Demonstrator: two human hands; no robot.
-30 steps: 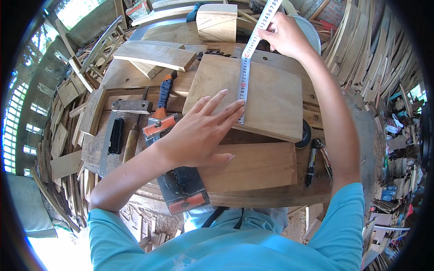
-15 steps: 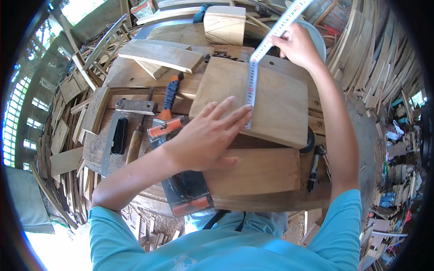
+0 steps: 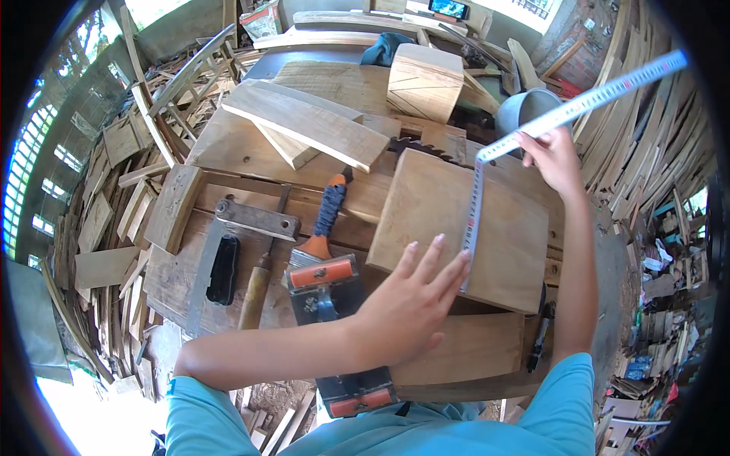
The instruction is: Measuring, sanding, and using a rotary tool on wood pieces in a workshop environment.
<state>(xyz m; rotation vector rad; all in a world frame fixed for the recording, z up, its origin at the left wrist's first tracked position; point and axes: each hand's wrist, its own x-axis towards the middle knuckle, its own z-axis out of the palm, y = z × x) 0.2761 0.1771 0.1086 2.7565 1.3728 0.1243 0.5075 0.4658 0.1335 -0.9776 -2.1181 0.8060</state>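
Hands are apart from where I'm standing: left hand [image 3: 407,315] flattish, fingertips on the measuring tape [image 3: 474,209] by the wide board's [image 3: 422,209] near edge, right hand [image 3: 553,159] pinching it past the far edge. Tape crosses the board near-to-far, then kinks right. Some wrapped handle [image 3: 330,213] lies left of the board.

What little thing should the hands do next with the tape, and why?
Perhaps lower the right hand to straighten the white tape: the left hand touches it by the near edge of the board, but it bends by the far edge and slants off to the right.
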